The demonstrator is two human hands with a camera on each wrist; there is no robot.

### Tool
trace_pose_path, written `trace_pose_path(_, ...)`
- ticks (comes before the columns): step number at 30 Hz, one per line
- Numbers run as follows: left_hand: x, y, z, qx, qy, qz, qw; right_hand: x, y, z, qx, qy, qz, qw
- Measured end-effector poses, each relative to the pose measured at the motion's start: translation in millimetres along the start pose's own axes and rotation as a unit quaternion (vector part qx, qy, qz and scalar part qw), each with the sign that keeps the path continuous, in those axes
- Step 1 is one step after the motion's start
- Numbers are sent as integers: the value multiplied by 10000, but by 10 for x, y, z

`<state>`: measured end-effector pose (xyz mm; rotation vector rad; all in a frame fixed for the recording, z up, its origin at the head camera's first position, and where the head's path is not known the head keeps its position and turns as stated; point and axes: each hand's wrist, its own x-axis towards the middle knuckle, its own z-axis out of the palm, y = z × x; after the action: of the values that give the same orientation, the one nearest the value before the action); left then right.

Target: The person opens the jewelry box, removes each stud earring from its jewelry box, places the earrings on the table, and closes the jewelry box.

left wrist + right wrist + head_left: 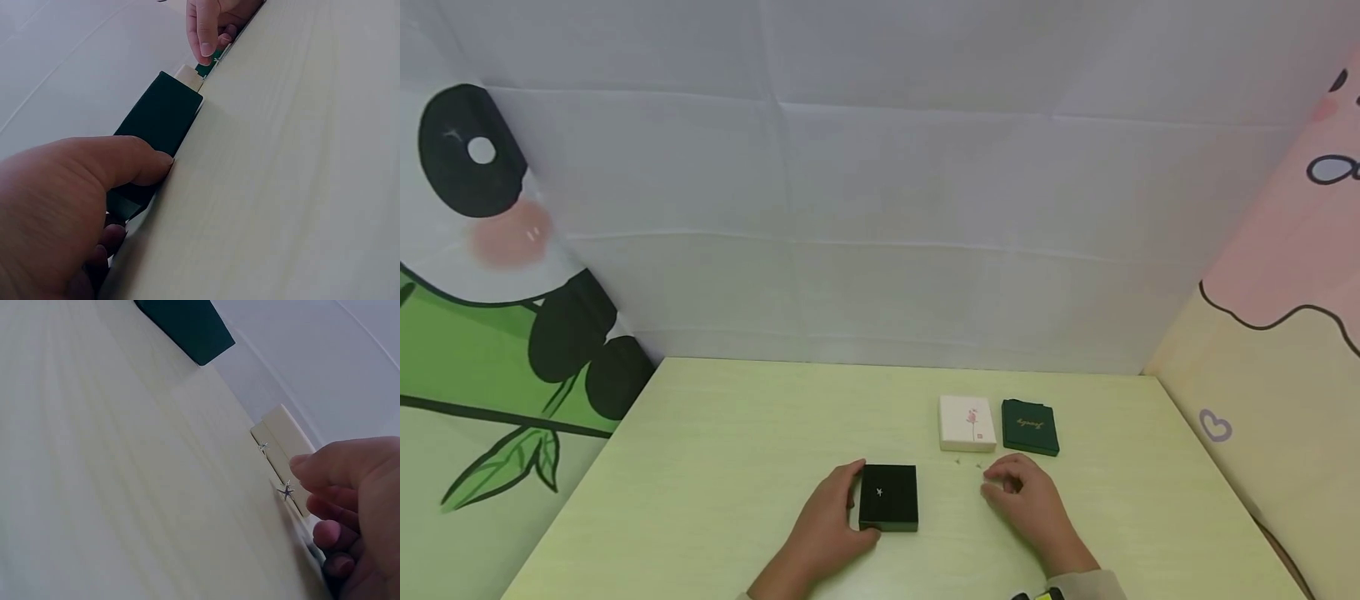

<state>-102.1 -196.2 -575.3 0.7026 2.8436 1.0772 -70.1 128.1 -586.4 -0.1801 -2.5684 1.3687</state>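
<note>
A dark green jewelry box (887,525) with a black inside lies on the table, a small silver star (880,492) on its black pad. My left hand (831,521) grips this box by its left side, the thumb at the near edge and fingertips at the far corner. Two small star-shaped earrings, one further left (264,447) and one nearer (286,490), lie on the tabletop in front of the white box. Close beside the nearer star earring, my right hand (1030,504) has its fingers loosely bent, with nothing seen between thumb and fingertips.
A white box (966,421) with a pink flower print stands behind the earrings. To its right lies a dark green pouch or lid (1030,427) with gold lettering. The pale yellow table (715,433) ends at a white cloth backdrop, with printed cloth on both sides.
</note>
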Motion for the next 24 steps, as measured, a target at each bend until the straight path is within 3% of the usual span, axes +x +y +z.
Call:
trace_pose_path(14,20,45,11,-11,22,7,10000,-47,-92,-44,609,67,-53,9981)
trace_pose_path(24,19,39,3,-41,35,-34,10000,-40,-466,170,886,-410,-718,9926)
